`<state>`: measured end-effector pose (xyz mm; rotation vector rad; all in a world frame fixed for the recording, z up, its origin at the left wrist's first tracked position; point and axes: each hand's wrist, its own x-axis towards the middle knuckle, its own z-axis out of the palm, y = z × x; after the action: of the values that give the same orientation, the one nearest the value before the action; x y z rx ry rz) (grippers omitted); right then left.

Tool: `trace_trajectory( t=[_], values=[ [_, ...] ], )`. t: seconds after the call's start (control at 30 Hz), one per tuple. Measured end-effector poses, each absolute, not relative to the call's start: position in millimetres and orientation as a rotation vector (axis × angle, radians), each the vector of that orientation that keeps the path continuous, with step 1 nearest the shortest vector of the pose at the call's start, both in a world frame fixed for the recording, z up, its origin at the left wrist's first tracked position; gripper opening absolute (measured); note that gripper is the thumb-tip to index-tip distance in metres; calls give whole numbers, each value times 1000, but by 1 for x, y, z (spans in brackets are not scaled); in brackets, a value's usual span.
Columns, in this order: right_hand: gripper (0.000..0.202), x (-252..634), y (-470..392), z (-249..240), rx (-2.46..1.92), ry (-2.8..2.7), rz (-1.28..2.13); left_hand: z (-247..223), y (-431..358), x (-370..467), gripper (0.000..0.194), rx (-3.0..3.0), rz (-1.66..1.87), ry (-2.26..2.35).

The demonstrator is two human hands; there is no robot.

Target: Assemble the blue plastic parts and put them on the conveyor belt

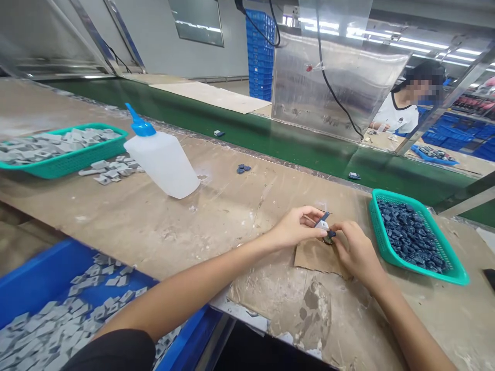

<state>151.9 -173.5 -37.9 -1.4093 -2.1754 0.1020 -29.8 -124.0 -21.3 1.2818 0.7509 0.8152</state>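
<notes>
My left hand [299, 226] pinches a small light grey piece [322, 224] with a dark strip sticking up from it. Close on its right, my right hand [353, 247] has thumb and forefinger closed on a small dark blue piece [331, 234], which is at the lower end of the grey piece. Whether the two pieces touch is too small to tell. Under both hands lies a scrap of brown cardboard [319, 257] on the worktable. A green basket [460, 273] full of dark blue pieces stands right of my right hand.
A white bottle [164, 162] with a blue nozzle leans at centre left. Behind it are a green basket [58, 167] and loose grey pieces [112, 169]. A blue bin [23, 278] of grey pieces sits lower left. Beyond runs a green belt [294, 149]; a person [398, 111] works across it.
</notes>
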Motion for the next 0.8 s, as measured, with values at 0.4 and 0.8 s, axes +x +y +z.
trace_trajectory(
  t=[0.4,0.8],
  values=[
    [16,152,-176,-35,-1433,-2122,91,-26,-127,-34,32,1850,863,803],
    [14,151,-176,-38,-1461,-2083,140,-27,-129,-36,28,2061,836,846]
  ],
)
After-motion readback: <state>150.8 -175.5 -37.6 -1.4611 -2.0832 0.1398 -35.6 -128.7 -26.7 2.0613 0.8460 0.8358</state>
